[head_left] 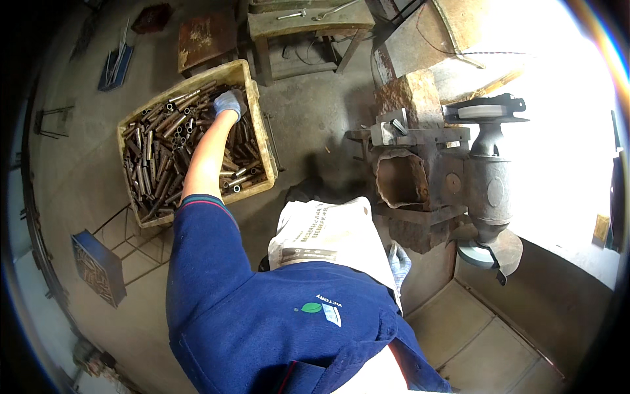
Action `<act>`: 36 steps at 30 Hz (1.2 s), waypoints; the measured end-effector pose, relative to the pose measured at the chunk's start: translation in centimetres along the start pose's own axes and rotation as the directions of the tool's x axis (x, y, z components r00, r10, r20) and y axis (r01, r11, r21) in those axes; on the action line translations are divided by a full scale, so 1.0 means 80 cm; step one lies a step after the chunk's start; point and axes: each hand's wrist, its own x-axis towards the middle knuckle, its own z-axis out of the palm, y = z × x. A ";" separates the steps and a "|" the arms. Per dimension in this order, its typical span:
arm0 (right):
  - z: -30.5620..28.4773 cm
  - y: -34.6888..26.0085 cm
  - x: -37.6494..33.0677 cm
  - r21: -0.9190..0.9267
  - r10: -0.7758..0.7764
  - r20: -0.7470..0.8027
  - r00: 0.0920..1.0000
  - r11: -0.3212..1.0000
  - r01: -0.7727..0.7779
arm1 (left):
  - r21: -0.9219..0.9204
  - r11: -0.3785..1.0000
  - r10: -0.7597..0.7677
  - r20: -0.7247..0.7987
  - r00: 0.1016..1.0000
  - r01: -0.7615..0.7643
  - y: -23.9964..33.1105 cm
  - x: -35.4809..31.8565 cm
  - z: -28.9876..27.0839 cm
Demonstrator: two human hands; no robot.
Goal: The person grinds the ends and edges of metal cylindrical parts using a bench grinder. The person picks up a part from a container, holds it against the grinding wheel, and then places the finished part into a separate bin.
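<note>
Rusty metal tubes (167, 154), short and cut to similar lengths, fill a yellow plastic crate (258, 125) that sits on the concrete floor (308, 111) at about ten o'clock from the person's body. The left hand (228, 103), in a pale blue glove, reaches into the far right corner of the crate and rests on the pile; its fingers curl down among the tubes, but whether they have closed round one cannot be told from here. The bare forearm runs back over the crate to a dark blue sleeve (203, 256).

The right hand (399, 259), also gloved, lies low at about three o'clock from the body, partly hidden behind a printed white sack (331, 233) draped over the lap; its grip cannot be made out.

Just beyond that hand, at two o'clock, stands a rusty bench grinder (489, 190) with a grey wheel at each end, mounted on a worn metal stand. A wooden bench (308, 26) with hand tools on top stands at twelve o'clock, past the crate.
</note>
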 end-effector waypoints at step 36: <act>-0.087 -0.130 -0.052 0.061 -0.672 -0.244 0.699 0.709 0.703 | -0.952 0.202 0.966 0.232 0.111 0.230 0.498 -0.424 -0.135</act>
